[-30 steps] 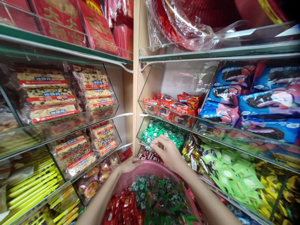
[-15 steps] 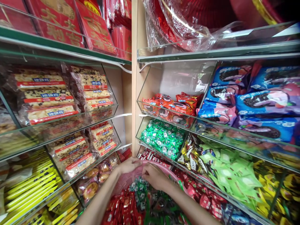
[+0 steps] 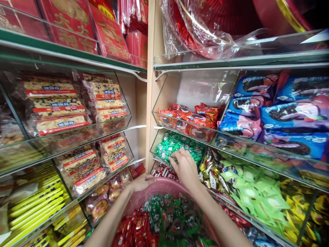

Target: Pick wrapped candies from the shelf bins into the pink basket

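In a shop aisle of glass-fronted shelf bins, the left hand grips the rim of the pink basket of wrapped candies while the right hand, fingers curled, reaches into the green candies bin; its hold cannot be told.

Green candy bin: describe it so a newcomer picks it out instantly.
Start at the pale wooden upright between the two shelf units. Just right of it, under the glass shelf of red snack packs, is the green candy bin, where the right hand rests. Only it holds small bright-green wrapped sweets.
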Motion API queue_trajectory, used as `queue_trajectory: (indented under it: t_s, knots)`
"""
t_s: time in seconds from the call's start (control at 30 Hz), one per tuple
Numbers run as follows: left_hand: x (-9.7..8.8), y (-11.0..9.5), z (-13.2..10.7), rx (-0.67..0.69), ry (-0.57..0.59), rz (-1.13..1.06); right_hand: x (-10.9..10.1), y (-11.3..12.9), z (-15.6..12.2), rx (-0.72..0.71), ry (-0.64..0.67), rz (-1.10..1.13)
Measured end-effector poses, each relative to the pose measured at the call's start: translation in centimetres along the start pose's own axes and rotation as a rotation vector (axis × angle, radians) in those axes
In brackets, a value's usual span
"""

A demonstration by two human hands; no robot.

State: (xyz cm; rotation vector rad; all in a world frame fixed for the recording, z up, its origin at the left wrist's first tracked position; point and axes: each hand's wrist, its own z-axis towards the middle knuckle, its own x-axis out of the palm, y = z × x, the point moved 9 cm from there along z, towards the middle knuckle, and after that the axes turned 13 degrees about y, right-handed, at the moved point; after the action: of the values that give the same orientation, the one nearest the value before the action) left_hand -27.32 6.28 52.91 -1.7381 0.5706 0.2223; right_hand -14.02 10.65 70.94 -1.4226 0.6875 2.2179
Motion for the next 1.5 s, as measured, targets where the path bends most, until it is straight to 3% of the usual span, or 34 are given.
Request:
queue_trajectory:
  t_s: [0.17,0.5,0.87,1.07,1.23,1.33,1.5]
  knots:
    - [0.1,0.1,-0.1,-0.015,0.007,-0.009,0.7,-1.5,0.8,0.131,-0.001,-0.154]
    - [0.0,-0.1,0.0,0.002,0.011,-0.009,1.6,-2.6,0.1,0.146,-0.033,-0.098]
    - [0.0,-0.1,0.0,0.002,0.012,-0.018,1.8,-1.9,-0.6,0.099,-0.071,-0.118]
    - [0.0,-0.2,0.0,0.005,0.021,-0.009,1.3,-2.0,-0.8,0.06,-0.147,0.001]
    - [-0.2,-0.4,0.0,0.008,0.007,0.014,0.5,-1.1,-2.0,-0.056,-0.211,0.185]
    - [-0.2,-0.4,0.2,0.023,0.005,0.025,1.2,0.8,-3.5,-0.167,-0.138,0.281]
    - [-0.2,-0.3,0.4,0.051,0.014,0.018,5.8,3.8,-5.6,-0.285,0.179,0.264]
